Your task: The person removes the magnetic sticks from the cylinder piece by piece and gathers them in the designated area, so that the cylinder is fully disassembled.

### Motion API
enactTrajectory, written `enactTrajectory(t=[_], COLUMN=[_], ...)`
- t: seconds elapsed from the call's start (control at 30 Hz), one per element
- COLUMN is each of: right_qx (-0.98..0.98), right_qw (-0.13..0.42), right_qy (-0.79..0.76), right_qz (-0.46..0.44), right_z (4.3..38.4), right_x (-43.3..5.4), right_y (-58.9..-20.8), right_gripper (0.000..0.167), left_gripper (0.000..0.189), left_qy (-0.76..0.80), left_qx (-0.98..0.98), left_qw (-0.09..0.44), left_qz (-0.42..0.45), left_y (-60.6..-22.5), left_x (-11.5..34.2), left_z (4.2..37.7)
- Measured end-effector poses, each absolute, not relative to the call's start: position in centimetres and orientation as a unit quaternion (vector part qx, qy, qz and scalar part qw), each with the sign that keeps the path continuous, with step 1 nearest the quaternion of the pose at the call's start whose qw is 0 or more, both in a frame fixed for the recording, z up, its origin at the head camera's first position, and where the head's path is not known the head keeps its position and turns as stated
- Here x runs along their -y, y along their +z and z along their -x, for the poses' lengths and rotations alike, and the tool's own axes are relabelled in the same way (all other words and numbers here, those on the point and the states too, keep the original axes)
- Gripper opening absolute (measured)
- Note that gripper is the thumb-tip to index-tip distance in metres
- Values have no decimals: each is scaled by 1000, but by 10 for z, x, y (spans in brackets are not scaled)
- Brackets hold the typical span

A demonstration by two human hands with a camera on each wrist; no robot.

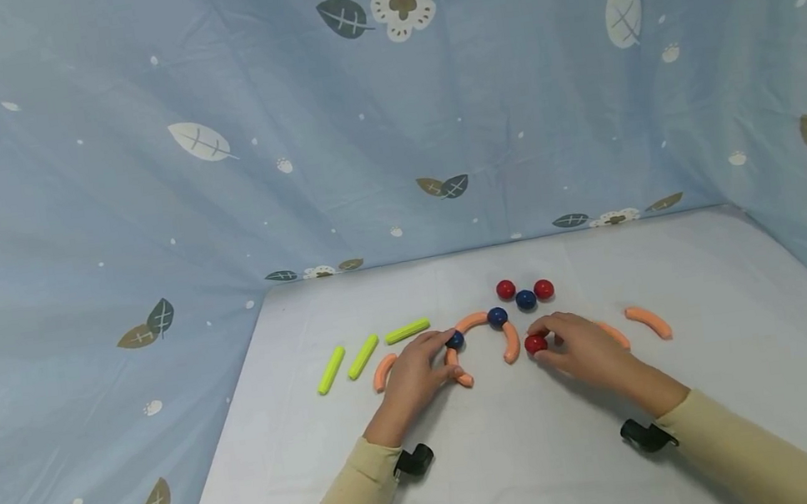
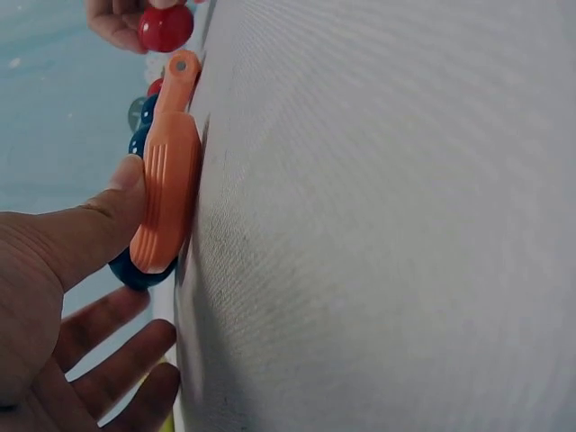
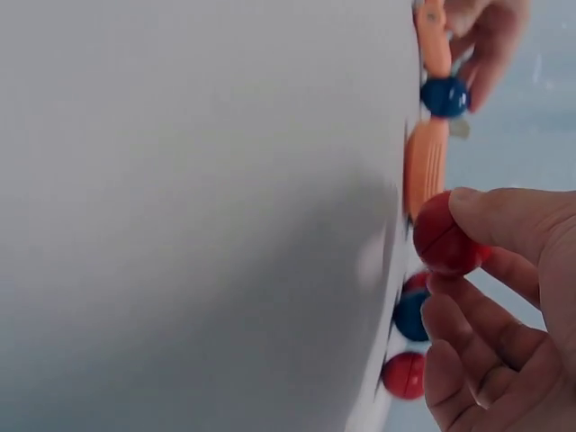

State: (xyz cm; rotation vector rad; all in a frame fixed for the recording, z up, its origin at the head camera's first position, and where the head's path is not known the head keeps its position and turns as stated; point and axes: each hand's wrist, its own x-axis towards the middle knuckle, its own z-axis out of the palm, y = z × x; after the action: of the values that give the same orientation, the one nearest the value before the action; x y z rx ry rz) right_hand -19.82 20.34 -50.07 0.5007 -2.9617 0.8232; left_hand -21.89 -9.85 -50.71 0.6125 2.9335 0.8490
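Note:
My right hand (image 1: 582, 348) pinches a glossy red ball (image 3: 445, 236) between thumb and fingers. The ball is close to the end of a chain of orange curved rods (image 1: 510, 342) and blue balls (image 1: 498, 317); whether they touch I cannot tell. At the chain's other end, my left hand (image 1: 418, 372) has its thumb against an orange curved rod (image 2: 167, 193) and its index finger at the blue ball (image 1: 455, 340) joined to it. The remaining left fingers are spread. These pieces look like a magnetic rod-and-ball building toy.
Behind the chain sit two red balls (image 1: 506, 290) and one blue ball (image 1: 526, 300). Several yellow-green straight rods (image 1: 363, 357) lie left. Loose orange curved rods (image 1: 649, 323) lie right, another (image 1: 384, 372) by my left hand. A patterned blue curtain (image 1: 387, 119) borders the white table (image 1: 534, 454).

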Motion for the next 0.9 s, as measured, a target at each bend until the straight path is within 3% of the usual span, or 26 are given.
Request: enactTrajectory(t=[0.37,0.9], right_qx=[962,968], right_qw=[73,64], right_qy=[235,229], right_qz=[-116,-81], right_z=[229,246], right_x=[-222,-227], right_y=[-500,-505], right_gripper=[36,38], left_gripper=[68,67], left_qy=[268,279], left_qx=[-943,-942], left_qw=[15,27], left_qz=[-195,-186], left_y=[-508,-509], left_x=[98,99], left_z=[219,219])
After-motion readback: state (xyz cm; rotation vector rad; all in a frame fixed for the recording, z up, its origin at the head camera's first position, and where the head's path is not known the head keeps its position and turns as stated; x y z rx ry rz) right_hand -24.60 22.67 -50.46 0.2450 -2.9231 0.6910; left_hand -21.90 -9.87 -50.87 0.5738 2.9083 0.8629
